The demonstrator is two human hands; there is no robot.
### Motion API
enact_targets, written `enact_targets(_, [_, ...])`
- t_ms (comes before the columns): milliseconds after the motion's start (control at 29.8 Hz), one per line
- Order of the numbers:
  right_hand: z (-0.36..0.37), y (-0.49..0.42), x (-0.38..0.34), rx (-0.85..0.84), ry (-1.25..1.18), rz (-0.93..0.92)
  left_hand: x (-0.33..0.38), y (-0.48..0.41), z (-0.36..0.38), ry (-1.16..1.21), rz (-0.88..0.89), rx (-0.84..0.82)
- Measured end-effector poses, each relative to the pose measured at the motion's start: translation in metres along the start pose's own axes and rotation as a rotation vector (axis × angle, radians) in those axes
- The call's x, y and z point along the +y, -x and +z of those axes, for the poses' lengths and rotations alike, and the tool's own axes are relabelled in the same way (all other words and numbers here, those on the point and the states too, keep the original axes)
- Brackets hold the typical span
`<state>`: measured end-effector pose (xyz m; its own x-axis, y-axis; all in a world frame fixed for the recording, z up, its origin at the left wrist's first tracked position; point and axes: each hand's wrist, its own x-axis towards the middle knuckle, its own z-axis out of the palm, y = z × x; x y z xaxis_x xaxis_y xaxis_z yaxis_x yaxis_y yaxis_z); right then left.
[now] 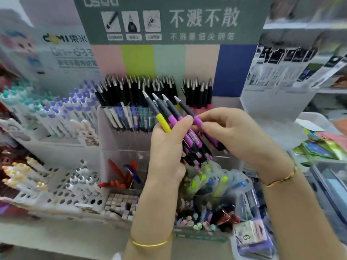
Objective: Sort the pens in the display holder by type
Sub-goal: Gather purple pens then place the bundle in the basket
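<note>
Head: purple pen (197,120) between right fingers (212,114)

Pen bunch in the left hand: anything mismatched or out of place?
Yes. One yellow-barrelled pen sits at the left edge of the bunch that the left hand grips; the rest showing are purple-barrelled pens. The right hand pinches the rightmost purple pen.
</note>
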<state>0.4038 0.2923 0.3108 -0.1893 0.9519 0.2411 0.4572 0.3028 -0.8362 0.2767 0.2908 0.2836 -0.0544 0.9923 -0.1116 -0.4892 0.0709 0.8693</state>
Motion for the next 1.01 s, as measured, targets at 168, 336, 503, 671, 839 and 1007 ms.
enact_targets(168, [-0.012,-0.022,0.008,0.379,-0.050,0.048,0.007,-0.012,-0.003,-0.027,-0.062,-0.103])
enact_targets(336, [-0.031,-0.050,0.003,0.628,0.328,0.029,0.006,-0.015,-0.002,0.012,-0.090,-0.189])
enact_targets(503, [-0.028,-0.065,0.017,0.519,0.726,0.219,0.001,-0.014,0.002,-0.001,-0.105,-0.263])
enact_targets(671, [-0.012,-0.068,0.028,0.497,1.027,0.296,-0.001,-0.011,0.007,0.031,-0.125,-0.268])
enact_targets(839, [-0.016,-0.068,0.025,0.414,1.057,0.287,-0.001,-0.011,0.008,-0.022,-0.142,-0.242])
enact_targets(1007, [-0.024,-0.045,0.010,0.523,0.711,0.121,-0.002,-0.011,0.011,0.014,-0.121,-0.232])
